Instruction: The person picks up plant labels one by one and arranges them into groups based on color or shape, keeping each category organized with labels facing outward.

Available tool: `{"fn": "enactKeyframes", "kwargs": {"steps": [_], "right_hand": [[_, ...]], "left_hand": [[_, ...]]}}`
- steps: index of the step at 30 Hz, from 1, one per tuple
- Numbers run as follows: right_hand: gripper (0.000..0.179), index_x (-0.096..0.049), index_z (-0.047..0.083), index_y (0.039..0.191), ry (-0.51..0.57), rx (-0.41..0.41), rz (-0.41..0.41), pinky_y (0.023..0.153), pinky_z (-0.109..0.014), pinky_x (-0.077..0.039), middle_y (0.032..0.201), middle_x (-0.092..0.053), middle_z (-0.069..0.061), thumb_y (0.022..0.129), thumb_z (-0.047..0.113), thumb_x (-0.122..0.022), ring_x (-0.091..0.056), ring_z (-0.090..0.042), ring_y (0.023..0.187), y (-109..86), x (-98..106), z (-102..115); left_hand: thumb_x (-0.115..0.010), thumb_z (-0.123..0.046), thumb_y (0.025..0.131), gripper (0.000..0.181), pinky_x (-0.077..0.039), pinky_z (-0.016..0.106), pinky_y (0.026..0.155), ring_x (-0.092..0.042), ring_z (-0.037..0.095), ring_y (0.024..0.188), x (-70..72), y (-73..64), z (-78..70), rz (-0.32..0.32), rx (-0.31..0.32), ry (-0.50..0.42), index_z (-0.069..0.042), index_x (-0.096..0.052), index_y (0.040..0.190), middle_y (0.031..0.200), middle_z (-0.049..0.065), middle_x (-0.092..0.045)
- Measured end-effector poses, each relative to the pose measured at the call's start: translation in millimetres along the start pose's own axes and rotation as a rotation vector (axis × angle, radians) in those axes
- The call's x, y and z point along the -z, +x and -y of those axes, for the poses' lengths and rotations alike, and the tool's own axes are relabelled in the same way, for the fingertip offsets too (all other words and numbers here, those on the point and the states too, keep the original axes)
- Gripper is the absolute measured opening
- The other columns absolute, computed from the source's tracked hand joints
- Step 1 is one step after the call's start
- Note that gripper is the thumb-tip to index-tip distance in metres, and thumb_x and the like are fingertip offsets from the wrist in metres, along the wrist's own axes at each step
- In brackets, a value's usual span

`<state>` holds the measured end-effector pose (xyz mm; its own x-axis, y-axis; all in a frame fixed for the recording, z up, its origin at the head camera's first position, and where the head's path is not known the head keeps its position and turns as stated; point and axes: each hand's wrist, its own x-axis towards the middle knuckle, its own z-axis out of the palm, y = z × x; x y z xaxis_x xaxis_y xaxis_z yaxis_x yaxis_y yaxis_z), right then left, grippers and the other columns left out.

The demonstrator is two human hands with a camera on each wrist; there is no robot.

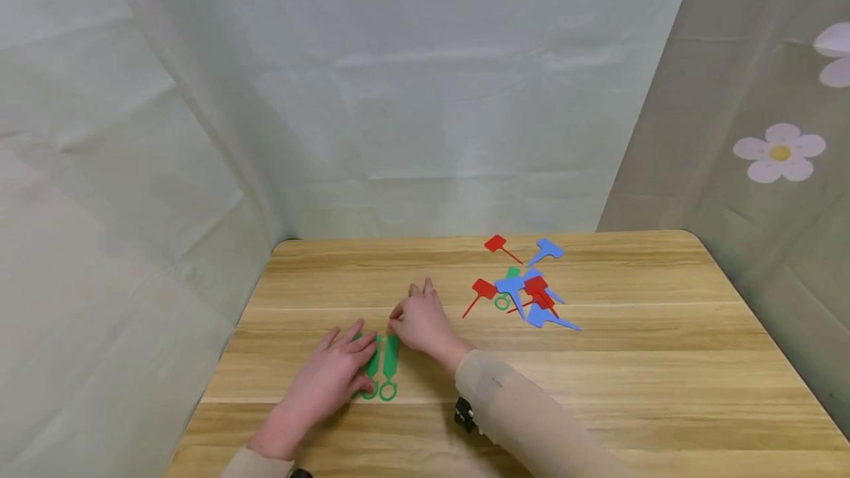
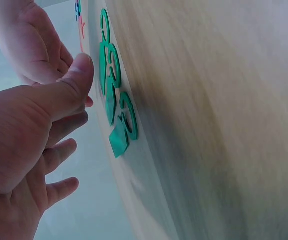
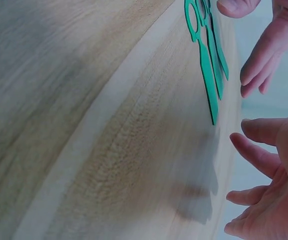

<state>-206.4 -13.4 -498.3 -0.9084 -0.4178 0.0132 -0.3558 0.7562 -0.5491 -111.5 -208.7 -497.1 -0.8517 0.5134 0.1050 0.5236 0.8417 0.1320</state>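
Observation:
Three flat green tags with ring ends (image 3: 207, 75) lie side by side on the table, rings toward the person. The left hand (image 1: 330, 375) hovers over the left of this row with fingers spread, partly hiding the tags in the head view. The right hand (image 1: 425, 321) is just beyond the far end of the rightmost green tag (image 1: 391, 358), its thumb and forefinger close together. In the right wrist view, nothing shows between the right hand's fingers (image 3: 259, 192).
Right of the hands is a loose, overlapping pile of T-shaped tags: several blue tags (image 1: 511, 285), several red tags (image 1: 484, 288) and a green ring tag (image 1: 502, 302). The wooden table (image 1: 631, 389) ends at hanging cloth (image 1: 451, 131) behind and at both sides.

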Motion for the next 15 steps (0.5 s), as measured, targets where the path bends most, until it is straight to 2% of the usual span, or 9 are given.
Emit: {"fn": "enactKeyframes", "kwargs": {"steps": [4,7,12,15], "right_hand": [[0.016,-0.086,0.017,0.106,-0.010,0.005,-0.002,0.128,-0.060,-0.023,0.152,-0.054,-0.031,0.100,0.027,-0.075,-0.026,-0.058,0.154,-0.9,2.7,-3.4],[0.016,-0.086,0.017,0.107,-0.032,0.025,-0.019,0.128,-0.059,-0.024,0.148,-0.059,-0.029,0.100,0.028,-0.076,-0.032,-0.056,0.152,-1.2,8.2,-9.2],[0.015,-0.085,0.015,0.106,-0.048,0.059,-0.059,0.128,-0.060,-0.022,0.134,-0.071,-0.022,0.099,0.025,-0.076,-0.043,-0.049,0.149,-4.3,24.1,-23.4],[0.014,-0.085,0.014,0.105,-0.048,0.040,-0.078,0.128,-0.061,-0.023,0.133,-0.072,-0.021,0.099,0.023,-0.076,-0.042,-0.049,0.150,-8.6,34.4,-33.3]], "left_hand": [[-0.090,-0.043,0.080,0.070,-0.038,0.072,0.115,-0.051,0.042,0.145,-0.4,1.7,-4.1,-0.016,-0.036,0.009,-0.003,-0.073,0.136,0.145,0.014,-0.067],[-0.089,-0.045,0.082,0.071,-0.038,0.072,0.115,-0.051,0.043,0.145,-1.6,3.5,-7.4,-0.023,-0.049,0.000,-0.003,-0.072,0.136,0.145,0.013,-0.067],[-0.087,-0.048,0.083,0.073,-0.038,0.071,0.116,-0.050,0.042,0.147,-5.5,6.7,-12.1,-0.015,-0.050,-0.009,-0.002,-0.072,0.138,0.146,0.010,-0.067],[-0.086,-0.049,0.082,0.074,-0.038,0.070,0.116,-0.049,0.041,0.147,-9.1,8.6,-14.4,0.000,-0.045,0.000,-0.003,-0.071,0.138,0.147,0.010,-0.067]]}}
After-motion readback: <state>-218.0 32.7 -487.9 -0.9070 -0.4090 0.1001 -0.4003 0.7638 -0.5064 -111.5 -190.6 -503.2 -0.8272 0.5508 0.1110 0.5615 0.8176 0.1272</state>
